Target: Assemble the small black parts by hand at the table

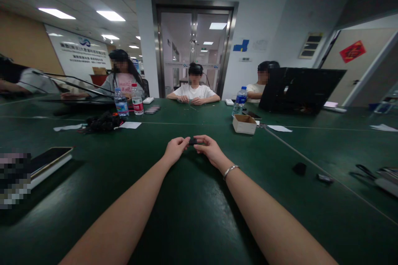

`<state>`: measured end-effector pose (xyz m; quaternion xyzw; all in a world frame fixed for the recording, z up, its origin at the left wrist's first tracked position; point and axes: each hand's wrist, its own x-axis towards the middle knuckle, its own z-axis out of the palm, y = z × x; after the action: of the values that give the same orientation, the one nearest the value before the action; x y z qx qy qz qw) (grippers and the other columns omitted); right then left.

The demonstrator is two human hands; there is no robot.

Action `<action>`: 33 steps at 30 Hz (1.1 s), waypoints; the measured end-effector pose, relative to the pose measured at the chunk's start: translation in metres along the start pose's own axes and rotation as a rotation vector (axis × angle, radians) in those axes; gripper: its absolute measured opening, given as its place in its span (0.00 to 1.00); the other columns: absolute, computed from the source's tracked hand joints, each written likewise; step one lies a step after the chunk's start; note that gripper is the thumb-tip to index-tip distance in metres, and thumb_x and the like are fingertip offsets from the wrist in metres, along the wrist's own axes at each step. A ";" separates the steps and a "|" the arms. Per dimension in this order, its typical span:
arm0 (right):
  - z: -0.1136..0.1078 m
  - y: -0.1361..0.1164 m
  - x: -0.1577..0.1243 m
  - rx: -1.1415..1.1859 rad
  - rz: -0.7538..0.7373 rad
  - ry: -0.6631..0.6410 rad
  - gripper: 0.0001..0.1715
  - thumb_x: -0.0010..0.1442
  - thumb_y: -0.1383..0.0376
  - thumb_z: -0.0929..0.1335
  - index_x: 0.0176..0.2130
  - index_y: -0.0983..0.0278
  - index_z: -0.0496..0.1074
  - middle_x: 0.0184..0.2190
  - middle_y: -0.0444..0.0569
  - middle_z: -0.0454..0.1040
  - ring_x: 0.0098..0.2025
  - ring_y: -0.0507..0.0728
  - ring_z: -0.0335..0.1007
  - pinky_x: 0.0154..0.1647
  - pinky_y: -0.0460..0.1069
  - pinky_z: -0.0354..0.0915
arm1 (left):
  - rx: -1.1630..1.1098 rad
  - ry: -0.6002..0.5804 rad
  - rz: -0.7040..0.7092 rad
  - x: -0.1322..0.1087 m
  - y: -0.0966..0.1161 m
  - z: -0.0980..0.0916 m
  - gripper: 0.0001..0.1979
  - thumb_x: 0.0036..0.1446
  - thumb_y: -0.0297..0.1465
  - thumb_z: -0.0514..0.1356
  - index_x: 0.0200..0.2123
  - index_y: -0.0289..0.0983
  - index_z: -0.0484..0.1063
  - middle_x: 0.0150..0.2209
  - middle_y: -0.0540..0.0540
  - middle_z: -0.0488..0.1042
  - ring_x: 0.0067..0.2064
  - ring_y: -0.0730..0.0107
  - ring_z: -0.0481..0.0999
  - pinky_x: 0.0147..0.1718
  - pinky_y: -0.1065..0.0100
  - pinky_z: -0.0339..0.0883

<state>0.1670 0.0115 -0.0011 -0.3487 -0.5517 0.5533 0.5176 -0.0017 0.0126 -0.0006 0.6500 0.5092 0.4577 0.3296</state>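
Observation:
Between my two hands is a small black object (192, 142), too small to name. The fingertips of my left hand (177, 149) pinch its left end. My right hand (210, 149), with a silver bangle on its wrist, holds the other end between thumb and fingers. Both hands are just above the green tabletop (186, 198), in the middle of the view. Farther right on the table lie a small black piece (299, 168) and a small dark, shiny item (325, 179), both apart from my hands.
An open cardboard box (244, 125) stands beyond my right hand, near a water bottle (239, 101). Black cables (102, 123) and two bottles are at the back left. A phone (49, 159) lies at left. A large black panel (301, 91) stands at right. Several people sit around the table.

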 end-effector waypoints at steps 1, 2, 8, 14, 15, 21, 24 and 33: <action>0.000 0.000 0.000 -0.002 0.003 0.000 0.24 0.39 0.68 0.74 0.39 0.63 0.71 0.34 0.45 0.72 0.27 0.47 0.66 0.28 0.46 0.62 | -0.002 -0.006 -0.008 0.000 0.000 0.000 0.23 0.50 0.51 0.54 0.23 0.36 0.70 0.20 0.51 0.68 0.23 0.73 0.65 0.25 0.70 0.58; 0.000 0.000 0.000 -0.005 0.006 0.000 0.24 0.39 0.68 0.74 0.39 0.63 0.71 0.34 0.44 0.72 0.27 0.47 0.66 0.28 0.46 0.62 | -0.005 -0.012 -0.014 0.000 0.000 -0.001 0.23 0.50 0.51 0.54 0.23 0.36 0.70 0.20 0.51 0.68 0.23 0.73 0.65 0.25 0.70 0.59; 0.001 0.000 0.000 -0.016 0.004 0.017 0.24 0.38 0.67 0.75 0.39 0.64 0.71 0.29 0.42 0.71 0.24 0.46 0.64 0.26 0.45 0.61 | -0.026 -0.012 -0.028 0.000 -0.001 -0.001 0.23 0.48 0.52 0.55 0.25 0.36 0.70 0.22 0.51 0.68 0.24 0.73 0.66 0.25 0.70 0.60; 0.004 -0.002 0.001 -0.051 0.047 0.068 0.24 0.40 0.58 0.75 0.35 0.67 0.71 0.20 0.41 0.70 0.20 0.47 0.62 0.23 0.45 0.59 | -0.149 -0.015 -0.009 0.001 0.000 0.000 0.20 0.46 0.47 0.59 0.30 0.35 0.71 0.26 0.49 0.70 0.28 0.72 0.68 0.26 0.71 0.62; 0.004 -0.002 0.001 -0.041 0.054 0.074 0.24 0.41 0.56 0.75 0.34 0.68 0.71 0.20 0.42 0.70 0.20 0.47 0.62 0.23 0.45 0.59 | -0.174 -0.023 0.007 0.001 0.001 0.000 0.19 0.45 0.46 0.60 0.32 0.35 0.71 0.27 0.49 0.71 0.29 0.71 0.69 0.27 0.71 0.62; 0.004 -0.002 0.001 -0.003 0.062 0.083 0.24 0.41 0.54 0.75 0.33 0.68 0.71 0.20 0.43 0.70 0.20 0.47 0.64 0.24 0.45 0.61 | -0.287 -0.030 -0.073 0.004 0.001 0.002 0.24 0.48 0.49 0.57 0.40 0.35 0.69 0.31 0.46 0.72 0.29 0.72 0.70 0.27 0.71 0.63; 0.003 -0.001 0.002 0.007 0.063 0.085 0.23 0.42 0.55 0.75 0.34 0.68 0.71 0.20 0.43 0.71 0.21 0.48 0.65 0.24 0.45 0.62 | -0.202 -0.035 -0.104 0.004 -0.001 0.003 0.24 0.51 0.51 0.52 0.30 0.34 0.69 0.24 0.48 0.69 0.25 0.73 0.67 0.23 0.71 0.59; 0.002 0.001 0.003 0.038 0.076 0.081 0.22 0.43 0.57 0.75 0.35 0.68 0.71 0.20 0.43 0.71 0.21 0.47 0.65 0.24 0.45 0.61 | -0.135 -0.063 -0.100 0.002 0.003 0.002 0.22 0.52 0.49 0.52 0.34 0.34 0.68 0.29 0.46 0.70 0.29 0.71 0.69 0.26 0.70 0.61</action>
<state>0.1642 0.0142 -0.0008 -0.3817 -0.5061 0.5684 0.5245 0.0014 0.0139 0.0017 0.6143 0.4985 0.4531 0.4109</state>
